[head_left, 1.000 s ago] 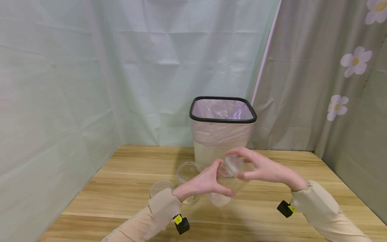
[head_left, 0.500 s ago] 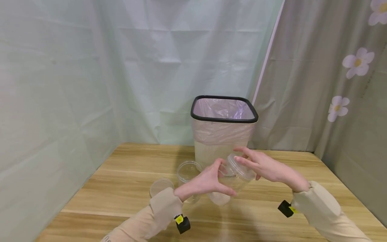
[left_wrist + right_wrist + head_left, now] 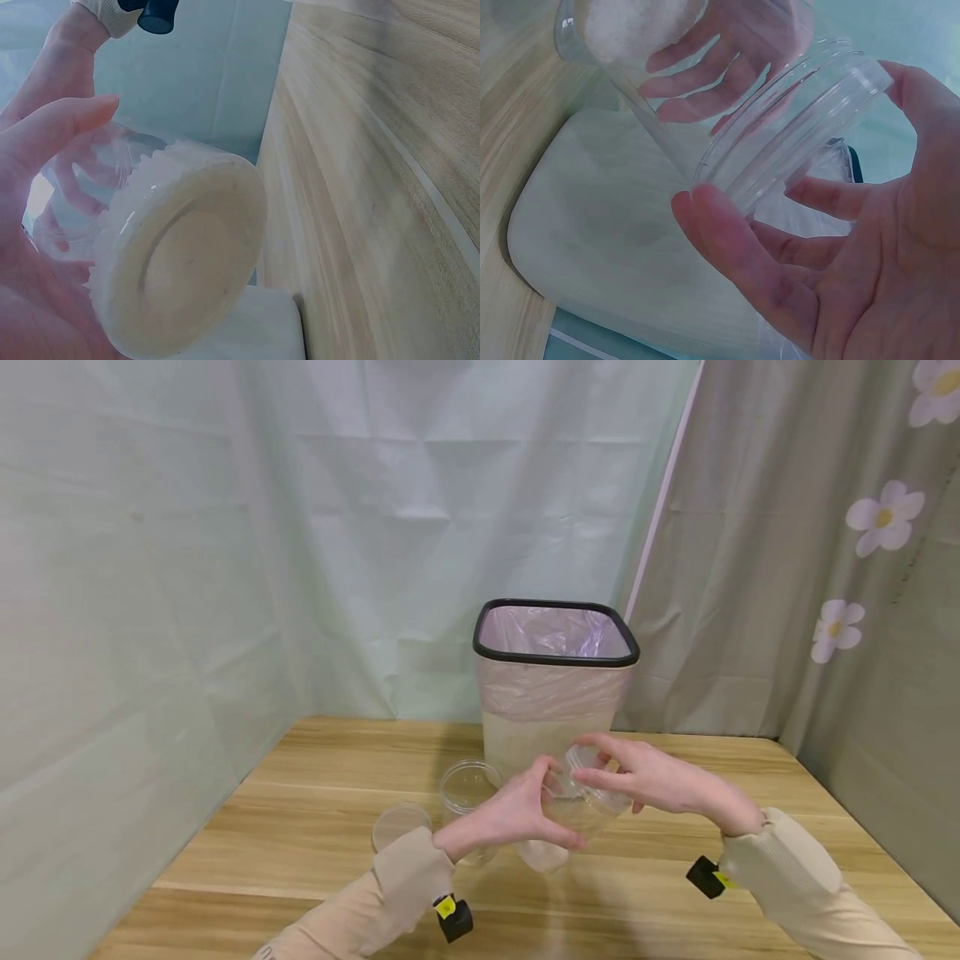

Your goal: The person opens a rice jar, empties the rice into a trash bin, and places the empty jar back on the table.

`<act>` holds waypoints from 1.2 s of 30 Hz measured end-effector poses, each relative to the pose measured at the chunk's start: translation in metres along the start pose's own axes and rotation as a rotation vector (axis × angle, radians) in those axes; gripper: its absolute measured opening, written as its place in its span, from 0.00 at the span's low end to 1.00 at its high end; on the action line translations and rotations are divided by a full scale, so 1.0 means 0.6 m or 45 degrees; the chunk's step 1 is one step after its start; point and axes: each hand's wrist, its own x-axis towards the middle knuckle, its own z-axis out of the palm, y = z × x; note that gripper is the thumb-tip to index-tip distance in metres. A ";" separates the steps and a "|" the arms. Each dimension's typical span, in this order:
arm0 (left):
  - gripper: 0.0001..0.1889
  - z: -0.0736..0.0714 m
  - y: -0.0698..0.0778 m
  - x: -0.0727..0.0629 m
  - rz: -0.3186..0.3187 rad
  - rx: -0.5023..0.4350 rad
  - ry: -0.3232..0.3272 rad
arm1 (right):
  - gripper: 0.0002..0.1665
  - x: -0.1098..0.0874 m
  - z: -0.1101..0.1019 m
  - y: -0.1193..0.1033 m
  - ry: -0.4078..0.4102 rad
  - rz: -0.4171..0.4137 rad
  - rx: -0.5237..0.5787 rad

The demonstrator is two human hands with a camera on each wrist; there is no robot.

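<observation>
A clear plastic jar [image 3: 583, 818] with white grains at its bottom is tilted over the table, its mouth leaning to the right. My left hand [image 3: 517, 810] grips it around the side, fingers behind and thumb in front. In the left wrist view the jar's round base [image 3: 202, 255] faces the camera, with the grains banked along its edge. My right hand [image 3: 660, 777] holds a clear lid [image 3: 810, 135] by its rim at the jar's mouth. The right wrist view has the thumb and fingers spread around that lid, which lies against the threaded neck.
A second clear jar [image 3: 470, 789], without a lid, stands left of my left hand, partly hidden by it. Beside it a round clear lid [image 3: 401, 823] lies on the wooden table [image 3: 315, 793]. Behind the hands rises a bin [image 3: 555, 693] with a black rim and plastic liner.
The right hand's fingers have shifted around the lid, the thumb moving from below the lid up across its side. The left hand keeps its grip on the jar nearly in place.
</observation>
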 end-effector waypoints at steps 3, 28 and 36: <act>0.43 0.001 -0.001 0.001 -0.001 0.009 0.003 | 0.32 0.001 0.001 0.001 -0.001 -0.013 0.007; 0.41 -0.002 -0.004 -0.005 0.042 0.008 -0.034 | 0.31 0.000 0.001 0.019 0.044 -0.343 -0.072; 0.40 -0.003 -0.012 -0.011 0.068 -0.021 -0.070 | 0.32 0.000 0.003 0.020 0.005 -0.375 -0.009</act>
